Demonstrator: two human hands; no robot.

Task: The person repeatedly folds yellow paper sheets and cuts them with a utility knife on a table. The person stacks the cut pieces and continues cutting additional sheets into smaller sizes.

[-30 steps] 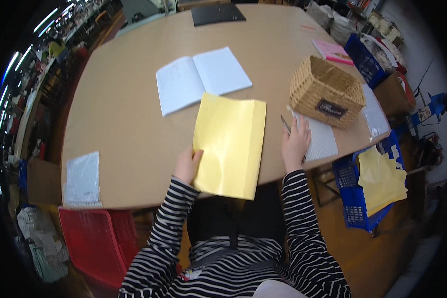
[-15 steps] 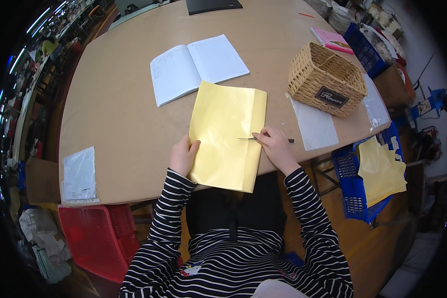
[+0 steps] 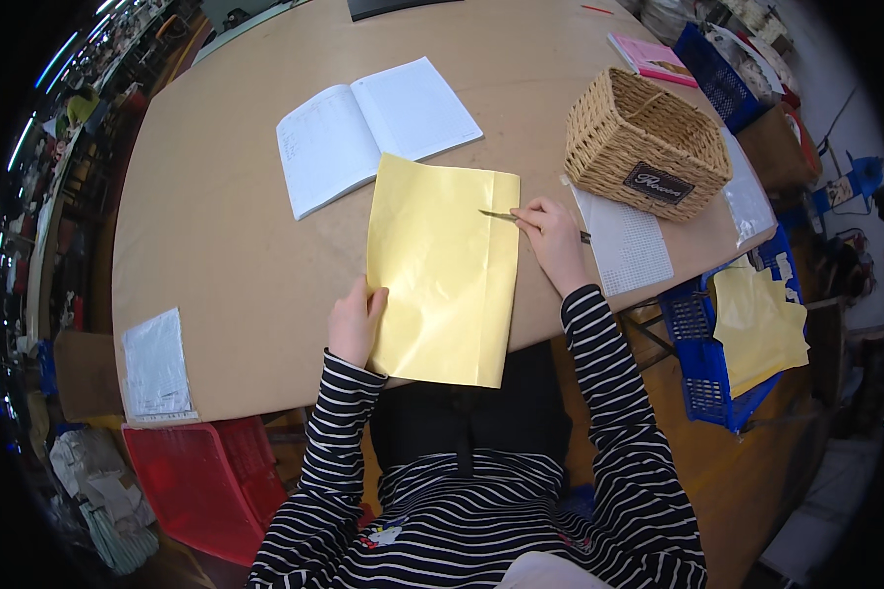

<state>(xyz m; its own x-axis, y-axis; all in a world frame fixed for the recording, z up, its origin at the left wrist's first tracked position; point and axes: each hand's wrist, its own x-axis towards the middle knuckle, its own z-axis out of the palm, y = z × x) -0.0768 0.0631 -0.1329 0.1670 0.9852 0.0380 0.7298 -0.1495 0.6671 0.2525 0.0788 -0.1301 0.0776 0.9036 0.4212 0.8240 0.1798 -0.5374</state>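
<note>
shifted higher, the right hand grips a pointed tool; if the left hand pinching the yellow sheet between them slackens, slippage could tear it.

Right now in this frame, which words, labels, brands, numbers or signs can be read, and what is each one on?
Wicker basket: pale script lettering on a dark rectangular plaque; legible, but I don't copy wording.
Open notebook: handwriting on the left page, too small to read.
Pink booklet: any cover print is too small to read.
Yellow sheet: no lettering visible.
</note>
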